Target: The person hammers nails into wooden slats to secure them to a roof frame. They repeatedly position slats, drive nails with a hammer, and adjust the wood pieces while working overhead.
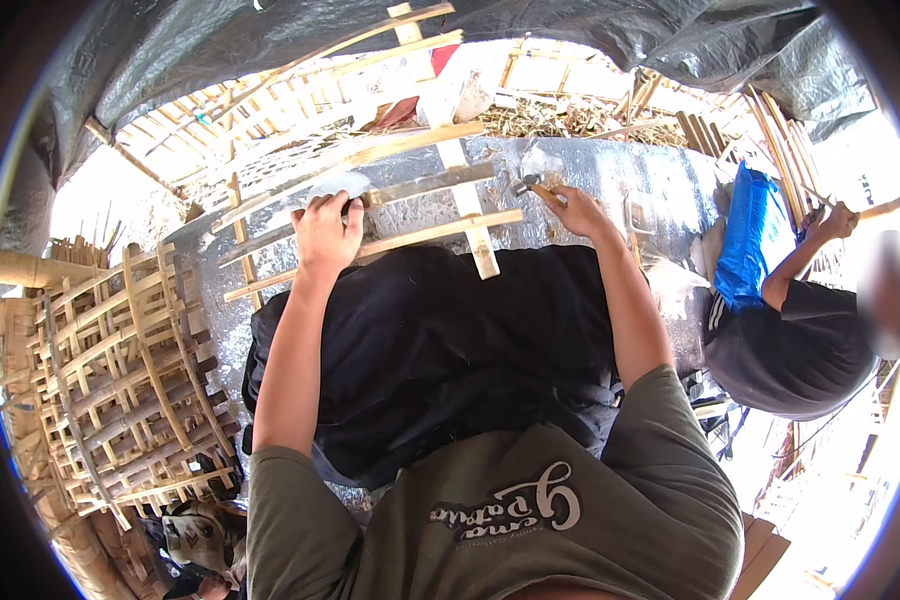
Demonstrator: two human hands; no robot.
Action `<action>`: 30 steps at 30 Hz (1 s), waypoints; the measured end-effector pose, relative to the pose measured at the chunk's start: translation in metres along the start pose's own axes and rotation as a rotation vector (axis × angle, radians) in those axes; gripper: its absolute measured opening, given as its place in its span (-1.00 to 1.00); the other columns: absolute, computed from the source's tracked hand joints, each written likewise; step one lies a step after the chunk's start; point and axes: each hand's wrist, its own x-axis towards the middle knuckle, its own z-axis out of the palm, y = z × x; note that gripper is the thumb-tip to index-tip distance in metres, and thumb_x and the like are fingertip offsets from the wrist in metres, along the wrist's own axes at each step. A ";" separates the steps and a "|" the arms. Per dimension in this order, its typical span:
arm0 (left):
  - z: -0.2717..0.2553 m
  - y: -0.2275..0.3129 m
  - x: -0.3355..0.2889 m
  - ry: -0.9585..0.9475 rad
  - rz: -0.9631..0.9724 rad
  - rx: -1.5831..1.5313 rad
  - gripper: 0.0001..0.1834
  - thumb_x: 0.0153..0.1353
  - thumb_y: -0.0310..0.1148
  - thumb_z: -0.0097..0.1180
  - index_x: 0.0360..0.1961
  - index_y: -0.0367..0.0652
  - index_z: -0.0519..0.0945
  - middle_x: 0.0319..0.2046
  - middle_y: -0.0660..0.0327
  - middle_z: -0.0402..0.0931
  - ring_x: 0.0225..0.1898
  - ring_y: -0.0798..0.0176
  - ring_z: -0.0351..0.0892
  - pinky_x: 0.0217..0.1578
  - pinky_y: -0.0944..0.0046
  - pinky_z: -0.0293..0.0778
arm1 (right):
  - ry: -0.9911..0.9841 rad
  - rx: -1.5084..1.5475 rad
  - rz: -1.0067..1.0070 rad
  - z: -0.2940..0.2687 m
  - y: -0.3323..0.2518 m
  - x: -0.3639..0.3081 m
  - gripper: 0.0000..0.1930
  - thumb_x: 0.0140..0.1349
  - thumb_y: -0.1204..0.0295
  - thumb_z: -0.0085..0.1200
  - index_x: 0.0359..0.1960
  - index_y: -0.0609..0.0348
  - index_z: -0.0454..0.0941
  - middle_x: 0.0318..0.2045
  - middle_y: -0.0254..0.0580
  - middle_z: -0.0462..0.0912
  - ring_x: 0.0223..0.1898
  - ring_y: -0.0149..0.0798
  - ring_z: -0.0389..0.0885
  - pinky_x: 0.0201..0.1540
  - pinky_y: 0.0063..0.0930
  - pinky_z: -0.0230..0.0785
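Right, status from the hands outward:

1. Left hand (pixel 327 232): fingers curled and pressing down on a pale split-bamboo slat frame (pixel 410 190), gripping over one of the long slats near its left part. Closed on it, holding it flat.
2. Right hand (pixel 576 210): wrapped shut around a small hammer with a wooden handle and dark metal head (pixel 530 186). The head sits just beside the frame's right end, near the upright cross slat.
3. The frame lies on a silvery-grey sheet-covered work surface (pixel 610 180), straight ahead of the person, just beyond a black cloth (pixel 440 340) draped over the lap area.
4. Handling, my read: the slats look light and stiff along their length but springy across the joints; thin split bamboo can splinter or crack near the ends. Edges probably sharp. Best grip is flat-palmed over a long slat close to a crossing, where the frame is stiffest, not at a free tip.
5. Hammer: short, light, held near the head end of the handle as far as I can tell.
6. Left of the person: a stack of finished woven bamboo lattice panels (pixel 120 370).
7. Right: another person in a dark shirt (pixel 800 350), beside a blue plastic bag (pixel 755 235), hand on a bamboo strip.
8. Overhead: dark tarpaulin (pixel 670 35), loose bamboo poles beyond.
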 end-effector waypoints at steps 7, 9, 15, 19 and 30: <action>0.017 0.004 -0.023 -0.168 0.032 0.003 -0.63 0.34 -0.06 0.06 -0.13 -0.11 0.69 -0.28 0.01 0.70 -0.10 -0.08 0.63 0.08 -0.19 0.32 | 0.028 0.036 0.048 0.005 -0.006 0.000 -0.58 0.40 0.14 0.11 0.18 0.05 0.59 -0.02 0.16 0.69 0.06 0.13 0.66 0.12 -0.08 0.45; 0.023 0.004 -0.026 -0.190 0.032 0.015 -0.60 0.35 -0.03 0.03 -0.08 -0.10 0.69 -0.23 -0.02 0.71 -0.07 -0.09 0.63 0.14 -0.21 0.30 | 0.012 0.050 0.031 0.001 -0.005 -0.001 -0.58 0.40 0.14 0.07 0.18 0.08 0.58 -0.02 0.18 0.69 0.07 0.17 0.64 0.12 -0.04 0.46; 0.024 0.017 -0.034 -0.437 -0.052 0.108 -0.50 0.36 0.03 0.01 0.02 -0.14 0.68 -0.07 -0.10 0.67 0.06 -0.12 0.59 0.27 -0.19 0.24 | -0.006 0.055 -0.001 0.001 -0.008 -0.005 -0.59 0.38 0.17 0.09 0.16 0.10 0.57 -0.04 0.19 0.69 0.04 0.19 0.64 0.10 -0.02 0.46; 0.038 0.011 -0.038 -0.436 -0.029 0.082 -0.51 0.34 0.00 0.04 -0.01 -0.18 0.69 -0.13 -0.12 0.68 0.04 -0.14 0.62 0.25 -0.23 0.25 | 0.044 0.039 -0.106 0.005 -0.004 -0.004 -0.60 0.37 0.18 0.10 0.12 0.14 0.59 -0.08 0.20 0.70 0.01 0.20 0.65 0.08 -0.01 0.46; 0.048 0.007 -0.042 -0.426 -0.053 0.070 -0.53 0.35 -0.02 0.02 -0.08 -0.20 0.70 -0.19 -0.23 0.66 0.03 -0.24 0.60 0.17 -0.16 0.40 | 0.125 -0.060 0.054 -0.021 -0.038 -0.014 -0.46 0.26 0.00 0.22 -0.03 0.29 0.57 -0.20 0.26 0.71 -0.06 0.23 0.69 0.01 0.04 0.53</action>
